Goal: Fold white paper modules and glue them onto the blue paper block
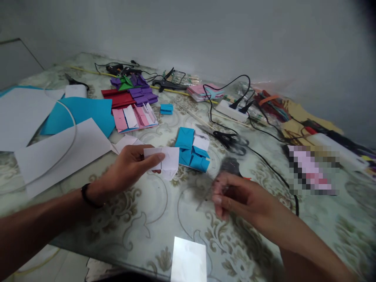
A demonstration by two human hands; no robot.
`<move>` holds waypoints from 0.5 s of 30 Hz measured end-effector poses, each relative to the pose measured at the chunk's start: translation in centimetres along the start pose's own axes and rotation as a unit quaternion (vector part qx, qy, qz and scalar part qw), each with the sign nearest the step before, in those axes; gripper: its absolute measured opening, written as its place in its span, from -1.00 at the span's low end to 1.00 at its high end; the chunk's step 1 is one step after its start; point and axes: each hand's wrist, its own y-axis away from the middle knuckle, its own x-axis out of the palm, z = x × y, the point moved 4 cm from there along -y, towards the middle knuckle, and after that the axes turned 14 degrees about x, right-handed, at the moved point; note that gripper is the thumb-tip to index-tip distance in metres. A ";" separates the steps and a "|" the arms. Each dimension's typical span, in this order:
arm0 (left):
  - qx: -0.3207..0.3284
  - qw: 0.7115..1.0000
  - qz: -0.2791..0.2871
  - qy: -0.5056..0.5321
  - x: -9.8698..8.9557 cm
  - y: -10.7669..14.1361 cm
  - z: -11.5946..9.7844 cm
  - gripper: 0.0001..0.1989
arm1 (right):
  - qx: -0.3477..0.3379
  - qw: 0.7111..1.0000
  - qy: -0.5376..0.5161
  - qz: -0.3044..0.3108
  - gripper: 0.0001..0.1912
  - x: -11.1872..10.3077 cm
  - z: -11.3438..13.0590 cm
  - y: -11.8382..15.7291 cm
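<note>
Between the thumb and fingers of my left hand (132,162) is a small folded white paper (169,158), held above the table. My right hand (235,196) is to the right of it, its fingers pinched together and blurred; a thin, see-through shape shows at the fingertips, too smeared to make out. Just behind the folded paper lie blue folded papers (185,139) with a white one among them. Black-handled scissors (226,139) rest to their right. A white rectangular sheet (188,260) lies at the table's front edge.
Large white sheets (64,156) and blue sheets (79,113) cover the left side. Red (117,98), purple and pink folded papers stand behind. A white power strip (232,111) with black cables, yellow sticks and a pixelated pink item (310,168) occupy the back and right.
</note>
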 end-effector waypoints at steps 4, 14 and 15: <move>-0.019 1.000 0.017 0.014 0.6 0.1 0.1 -0.68 | -0.080 0.994 -0.066 -0.040 -0.71 0.3 0.7 0.3; -0.044 0.996 0.073 0.001 1.5 0.9 -0.1 -0.72 | -0.080 0.989 -0.125 -0.003 -0.71 2.6 0.9 -0.8; -0.041 0.996 0.080 -0.002 1.6 1.0 -0.2 -0.72 | -0.077 0.988 -0.131 -0.002 -0.71 2.6 0.8 -0.8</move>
